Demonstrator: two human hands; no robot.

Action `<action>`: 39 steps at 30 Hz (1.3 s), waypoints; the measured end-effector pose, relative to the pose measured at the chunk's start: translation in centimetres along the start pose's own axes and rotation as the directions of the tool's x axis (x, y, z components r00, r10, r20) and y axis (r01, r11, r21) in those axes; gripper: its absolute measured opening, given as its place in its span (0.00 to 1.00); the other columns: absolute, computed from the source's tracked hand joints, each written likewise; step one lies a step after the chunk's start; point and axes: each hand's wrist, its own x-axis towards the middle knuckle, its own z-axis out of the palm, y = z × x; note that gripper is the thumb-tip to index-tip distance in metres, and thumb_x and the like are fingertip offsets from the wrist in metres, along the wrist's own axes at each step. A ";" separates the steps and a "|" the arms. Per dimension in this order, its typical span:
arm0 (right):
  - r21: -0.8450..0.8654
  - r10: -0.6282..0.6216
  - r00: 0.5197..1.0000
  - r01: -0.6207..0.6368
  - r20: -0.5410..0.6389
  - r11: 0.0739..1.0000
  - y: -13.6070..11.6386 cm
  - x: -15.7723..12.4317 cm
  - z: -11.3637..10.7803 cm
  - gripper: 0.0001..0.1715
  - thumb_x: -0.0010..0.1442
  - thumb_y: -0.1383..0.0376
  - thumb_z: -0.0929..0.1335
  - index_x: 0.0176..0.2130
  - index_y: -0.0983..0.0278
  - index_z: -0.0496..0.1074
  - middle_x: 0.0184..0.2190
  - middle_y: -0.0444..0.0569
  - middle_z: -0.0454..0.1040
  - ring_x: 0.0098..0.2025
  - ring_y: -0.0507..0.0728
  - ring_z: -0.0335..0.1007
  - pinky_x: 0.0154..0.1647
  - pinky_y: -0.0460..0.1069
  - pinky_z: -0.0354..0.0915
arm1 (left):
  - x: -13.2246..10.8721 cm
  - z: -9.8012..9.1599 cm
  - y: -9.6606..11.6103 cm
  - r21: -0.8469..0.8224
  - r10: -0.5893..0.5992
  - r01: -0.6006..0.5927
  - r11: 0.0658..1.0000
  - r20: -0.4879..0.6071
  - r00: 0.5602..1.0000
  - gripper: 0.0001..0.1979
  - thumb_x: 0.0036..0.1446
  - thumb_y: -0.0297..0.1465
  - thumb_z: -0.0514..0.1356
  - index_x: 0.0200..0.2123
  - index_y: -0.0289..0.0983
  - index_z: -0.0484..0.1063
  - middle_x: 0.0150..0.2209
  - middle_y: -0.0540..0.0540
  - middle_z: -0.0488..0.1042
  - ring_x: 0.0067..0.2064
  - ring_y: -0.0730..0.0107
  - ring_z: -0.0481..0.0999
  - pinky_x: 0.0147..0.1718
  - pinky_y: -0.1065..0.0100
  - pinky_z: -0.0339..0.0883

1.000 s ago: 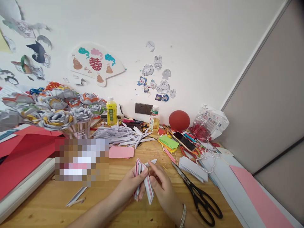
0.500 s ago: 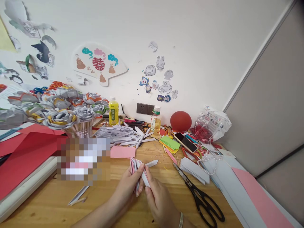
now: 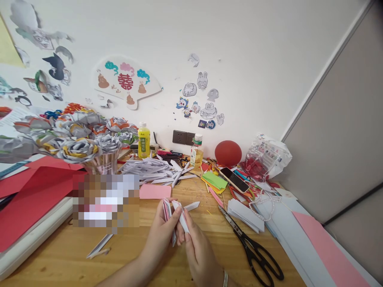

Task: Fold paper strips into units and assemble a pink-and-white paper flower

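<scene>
Low in the middle of the view, my left hand [image 3: 160, 239] and my right hand [image 3: 199, 251] are together over the wooden desk [image 3: 60, 259]. Both pinch folded paper strips [image 3: 175, 211], white with pink and red edges, which stand upright between the fingers. The left fingers grip the left strip; the right thumb and fingers hold the strip beside it. A bracelet shows on my right wrist. Just beyond the hands lie a white pointed strip [image 3: 192, 205] and a pink paper sheet [image 3: 154, 191].
Black scissors [image 3: 254, 249] lie to the right of my hands. Behind are a pile of white paper strips [image 3: 152, 169], coloured paper pads [image 3: 214, 180], a phone [image 3: 234, 179], two bottles [image 3: 143, 140], a red ball [image 3: 228, 153], a paper-rose bouquet [image 3: 74, 139] and red sheets [image 3: 32, 191] at left.
My hands have drawn a little closer to me with the strips. The two strips now stand slightly apart at the top.
</scene>
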 end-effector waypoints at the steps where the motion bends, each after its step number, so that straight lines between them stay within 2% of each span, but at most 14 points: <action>1: 0.005 0.005 1.000 -0.005 -0.002 1.000 0.0 0.0 0.0 0.28 0.65 0.69 0.54 0.63 0.60 0.45 0.59 0.50 0.60 0.59 0.56 0.57 0.57 0.50 0.59 | 0.0 0.0 -0.1 -0.005 -0.001 0.001 1.000 0.012 1.000 0.16 0.54 0.44 0.56 0.36 0.42 0.54 0.08 0.59 0.65 0.09 0.76 0.59 0.10 0.80 0.52; 4: 0.018 0.019 1.000 -0.019 -0.012 1.000 0.1 -0.1 0.1 0.27 0.66 0.67 0.53 0.63 0.59 0.46 0.59 0.49 0.59 0.59 0.56 0.57 0.56 0.50 0.59 | 0.0 0.0 -0.2 -0.007 0.007 -0.006 1.000 0.024 1.000 0.15 0.55 0.44 0.55 0.35 0.42 0.53 0.08 0.59 0.65 0.09 0.76 0.59 0.10 0.80 0.51; 9: 0.042 0.010 0.999 -0.009 -0.032 0.999 0.6 -0.1 0.3 0.27 0.66 0.66 0.53 0.63 0.59 0.47 0.60 0.48 0.58 0.60 0.55 0.56 0.57 0.50 0.59 | -0.2 0.1 0.4 -0.010 0.042 -0.041 0.999 0.040 0.998 0.18 0.55 0.42 0.55 0.43 0.42 0.53 0.08 0.61 0.64 0.10 0.75 0.61 0.11 0.79 0.55; 14: 0.047 -0.010 0.998 0.012 -0.058 0.999 0.7 -0.1 0.2 0.27 0.65 0.67 0.54 0.62 0.59 0.49 0.60 0.48 0.58 0.61 0.55 0.53 0.59 0.52 0.57 | -0.2 0.4 0.8 -0.043 0.018 -0.017 0.999 0.020 1.000 0.19 0.51 0.43 0.60 0.39 0.42 0.55 0.14 0.60 0.69 0.10 0.76 0.63 0.11 0.76 0.58; 25: 0.100 0.003 1.000 -0.001 -0.016 0.995 0.7 0.0 0.0 0.28 0.65 0.70 0.54 0.63 0.59 0.48 0.60 0.48 0.57 0.61 0.55 0.53 0.59 0.51 0.56 | -0.1 0.5 0.4 -0.052 -0.028 0.029 0.998 0.016 0.999 0.24 0.46 0.46 0.62 0.39 0.42 0.55 0.25 0.55 0.75 0.10 0.78 0.64 0.10 0.75 0.58; 31: 0.091 -0.005 0.999 0.008 -0.033 0.996 0.6 -0.1 0.0 0.28 0.65 0.69 0.54 0.63 0.59 0.47 0.61 0.47 0.56 0.61 0.55 0.52 0.59 0.51 0.57 | -0.6 0.7 0.8 -0.063 -0.021 0.022 0.998 0.020 1.000 0.26 0.47 0.42 0.63 0.44 0.43 0.53 0.24 0.57 0.74 0.10 0.77 0.64 0.10 0.75 0.58; 36: 0.041 -0.045 0.998 0.048 -0.054 0.998 0.6 -0.2 0.1 0.28 0.66 0.68 0.54 0.63 0.59 0.46 0.61 0.47 0.55 0.62 0.56 0.51 0.59 0.51 0.57 | -0.8 0.9 1.0 -0.044 0.004 -0.004 0.999 -0.010 1.000 0.21 0.48 0.43 0.62 0.37 0.43 0.54 0.19 0.60 0.72 0.09 0.78 0.63 0.09 0.76 0.56; 39: 0.028 -0.037 0.998 0.039 -0.045 0.999 0.5 -0.2 0.1 0.27 0.66 0.67 0.54 0.63 0.59 0.45 0.61 0.47 0.54 0.62 0.56 0.51 0.59 0.51 0.57 | -0.8 0.8 1.1 -0.042 0.025 -0.025 0.999 -0.005 1.000 0.21 0.48 0.42 0.62 0.37 0.43 0.54 0.18 0.61 0.70 0.09 0.77 0.63 0.09 0.76 0.56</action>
